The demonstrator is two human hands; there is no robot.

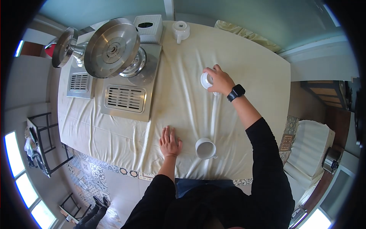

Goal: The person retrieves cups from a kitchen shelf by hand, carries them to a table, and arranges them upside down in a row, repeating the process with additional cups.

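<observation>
My right hand [220, 80], with a black watch on the wrist, reaches over the table and grips a white cup [204, 81] from above. The cup seems to be bottom up, its handle towards me; my fingers cover part of it. My left hand [170, 143] lies flat on the cream tablecloth [183, 110], fingers stretched out and holding nothing. To the right of that hand stands a second white cup [206, 149], mouth up, its inside showing. A third white cup [180, 31] rests upside down at the far edge.
At the left stand metal dispensers [112, 49] with round tops and a slotted drip tray [125, 98]. A white tissue box [148, 28] sits behind them. The tablecloth has several raised folds. A covered chair [309, 149] is at the right; another person's legs [93, 215] show at lower left.
</observation>
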